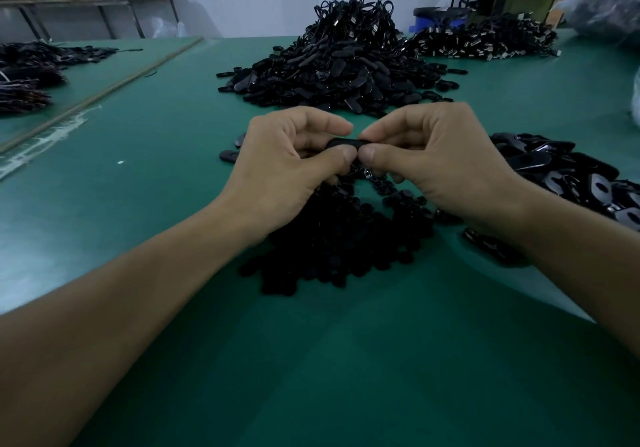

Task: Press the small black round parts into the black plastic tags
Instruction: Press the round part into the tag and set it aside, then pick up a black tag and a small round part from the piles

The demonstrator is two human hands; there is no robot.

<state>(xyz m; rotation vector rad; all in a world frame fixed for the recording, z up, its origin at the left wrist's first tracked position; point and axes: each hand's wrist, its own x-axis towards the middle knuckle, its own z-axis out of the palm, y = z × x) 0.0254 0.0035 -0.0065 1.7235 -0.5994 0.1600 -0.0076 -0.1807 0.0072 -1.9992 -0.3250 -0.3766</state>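
Note:
Both hands meet above the green table (346,360) and share one black plastic tag (347,143). My left hand (287,172) pinches its left end between thumb and fingers. My right hand (436,166) pinches its right end the same way, the two thumbs nearly touching. Whether a round part sits in the tag is hidden by the fingers. A heap of small black round parts (339,238) lies on the table under the hands. A pile of loose black tags (575,183) lies to the right.
A large heap of black tags with cords (339,62) rises behind the hands, and another pile (481,41) sits at the back right. Dark bundles (27,79) lie at the far left beyond a wooden strip (104,93). Two stray tags (230,155) lie left of my left hand.

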